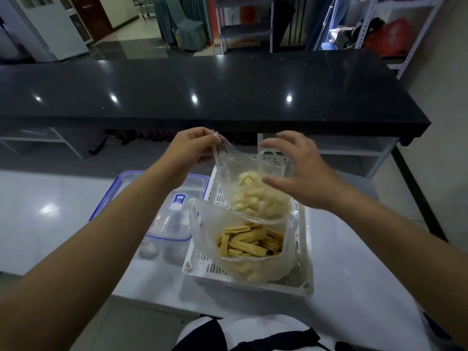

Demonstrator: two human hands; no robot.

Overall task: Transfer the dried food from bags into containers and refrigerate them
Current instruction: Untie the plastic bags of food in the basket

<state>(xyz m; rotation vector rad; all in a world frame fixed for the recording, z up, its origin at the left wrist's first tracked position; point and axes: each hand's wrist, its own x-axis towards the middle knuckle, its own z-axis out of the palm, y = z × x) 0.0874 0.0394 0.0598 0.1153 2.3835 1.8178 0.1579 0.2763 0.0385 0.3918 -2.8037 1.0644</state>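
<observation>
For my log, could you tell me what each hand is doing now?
Left hand: pinching the handle of the pale-food bag.
Right hand: open, holding nothing.

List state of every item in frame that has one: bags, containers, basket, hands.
Far bag: in basket, open, handle lifted, pale pieces inside.
Near bag: in basket, open, tan strips inside.
Basket: on white counter, holds both bags.
Container: left of basket, lid on, looks empty.
Left hand: pinches far bag's handle.
Right hand: open, fingers spread at far bag's rim.
</observation>
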